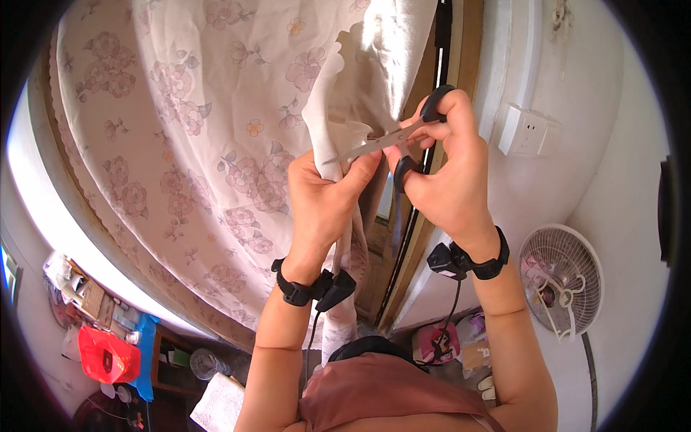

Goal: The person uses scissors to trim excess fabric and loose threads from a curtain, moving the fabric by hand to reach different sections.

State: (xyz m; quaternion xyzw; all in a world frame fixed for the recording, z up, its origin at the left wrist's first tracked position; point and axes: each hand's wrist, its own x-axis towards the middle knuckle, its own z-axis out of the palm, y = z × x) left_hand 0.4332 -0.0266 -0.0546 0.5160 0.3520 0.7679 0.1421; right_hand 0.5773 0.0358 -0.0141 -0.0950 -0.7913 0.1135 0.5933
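Observation:
A pale curtain (216, 144) with pink flowers hangs before me, its scalloped edge gathered near the middle. My left hand (327, 191) pinches a fold of that edge between thumb and fingers. In my right hand (453, 158) is a pair of scissors (392, 139) with black handles, my thumb and fingers in the loops. The metal blades point left and reach the curtain fold just above my left thumb. Whether the cloth lies between the blades, I cannot tell.
Right of the curtain stands a wooden door frame (471, 43). A white wall socket (529, 132) and a white fan (561, 281) are on the right. At lower left, a red bag (108, 355) sits among cluttered items. Black straps with small devices circle both wrists, trailing cables.

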